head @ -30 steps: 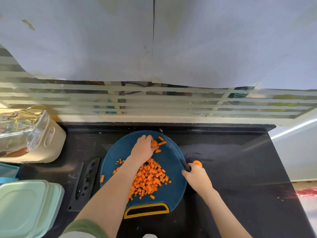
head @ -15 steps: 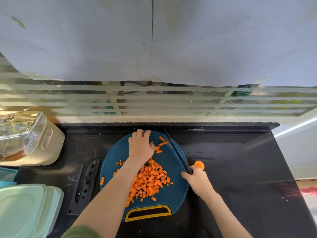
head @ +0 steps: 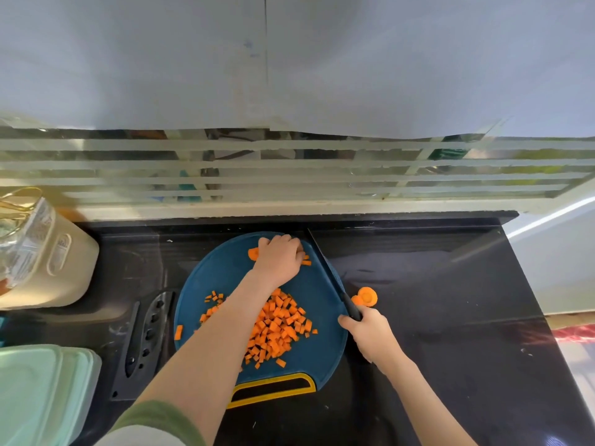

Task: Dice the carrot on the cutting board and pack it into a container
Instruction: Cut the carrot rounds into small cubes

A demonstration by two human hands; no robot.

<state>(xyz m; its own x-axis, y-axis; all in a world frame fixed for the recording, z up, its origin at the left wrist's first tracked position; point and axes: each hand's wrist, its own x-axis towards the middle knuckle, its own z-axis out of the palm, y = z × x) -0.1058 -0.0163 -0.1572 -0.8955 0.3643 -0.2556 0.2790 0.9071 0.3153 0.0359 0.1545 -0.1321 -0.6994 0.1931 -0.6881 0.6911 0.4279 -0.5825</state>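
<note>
A round blue cutting board lies on the black counter with a heap of diced carrot in its near half. My left hand lies palm down at the board's far edge, fingers bent over a few carrot pieces. One chunk shows to its left and short sticks to its right. My right hand grips the black handle of a knife, whose blade runs along the board's right edge. A carrot end sits on the counter beside the handle.
Mint-green lidded containers are stacked at the lower left. A black knife sheath lies left of the board. A beige container with a clear bag on it stands at the far left. A taped window ledge runs behind the counter.
My left hand moved from the carrot piece to lie flat at the far edge, and its fingers now bend over the pieces. The knife has stayed along the board's right edge.
</note>
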